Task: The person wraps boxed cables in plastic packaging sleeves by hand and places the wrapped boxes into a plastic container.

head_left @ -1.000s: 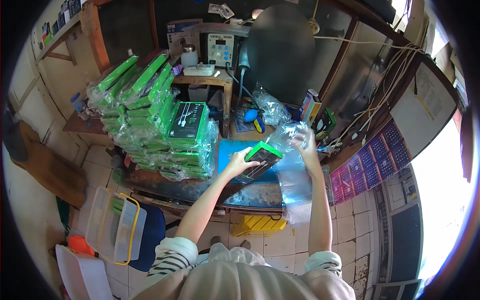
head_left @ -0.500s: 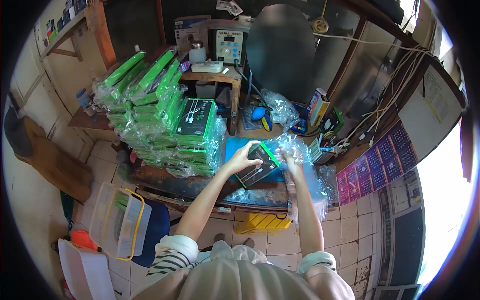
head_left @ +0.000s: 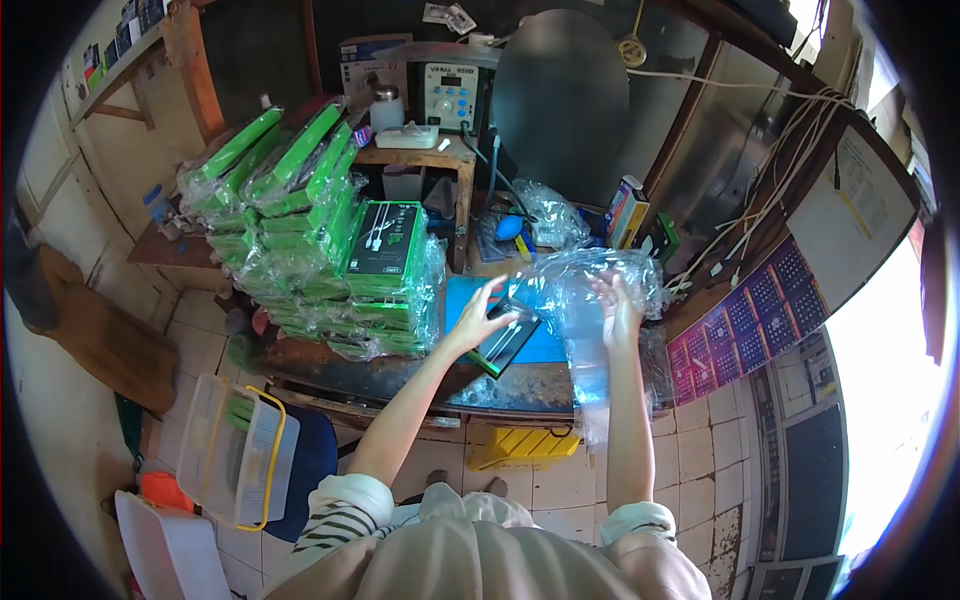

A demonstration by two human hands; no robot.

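A black box with green edges and a white cable picture (head_left: 508, 345) is on the blue mat (head_left: 462, 292), partly covered by clear plastic. Just above its left end is my left hand (head_left: 478, 318), with thumb and fingers apart beside the plastic's edge. My right hand (head_left: 622, 308) grips a clear plastic bag (head_left: 560, 280), which spreads between my hands over the box and hangs down along my right forearm. The fingertips of the right hand are partly veiled by the plastic.
Stacks of plastic-wrapped green boxes (head_left: 310, 250) stand at left, with an unwrapped-looking cable box (head_left: 386, 238) on top. Behind are a blue bulb blower (head_left: 509, 228), bunched plastic (head_left: 552, 212) and a soldering station (head_left: 450, 97). A yellow crate (head_left: 523, 447) sits below the table edge.
My left hand has let go of the box, which now sits lower on the mat. My right hand has moved right and up, spreading the plastic bag leftward over the box.
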